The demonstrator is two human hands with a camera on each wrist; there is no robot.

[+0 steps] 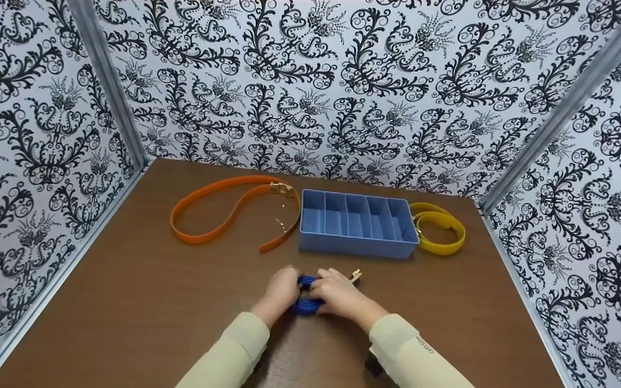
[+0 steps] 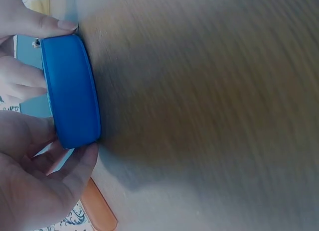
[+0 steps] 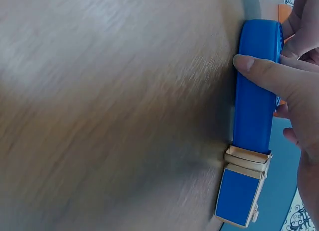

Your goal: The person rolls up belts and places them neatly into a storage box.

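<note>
A blue belt (image 1: 306,307) lies coiled on edge on the table between both hands. My left hand (image 1: 282,291) grips the coil's left side; in the left wrist view the left fingers (image 2: 50,176) pinch the lower end of the blue band (image 2: 75,91). On the right side my right hand (image 1: 340,293) holds the coil, and in the right wrist view its thumb (image 3: 264,74) presses the blue strap (image 3: 254,111). The gold buckle (image 3: 239,191) with a blue plate sticks out past the right hand. The coil's centre is partly hidden by fingers.
Behind the hands stands a blue-grey tray (image 1: 359,245) with several compartments. An orange belt (image 1: 197,238) lies in a loose loop to its left, its gold buckle near the tray. At the tray's right is a coiled yellow belt (image 1: 445,249). Patterned walls (image 1: 310,97) enclose the brown table (image 1: 181,302).
</note>
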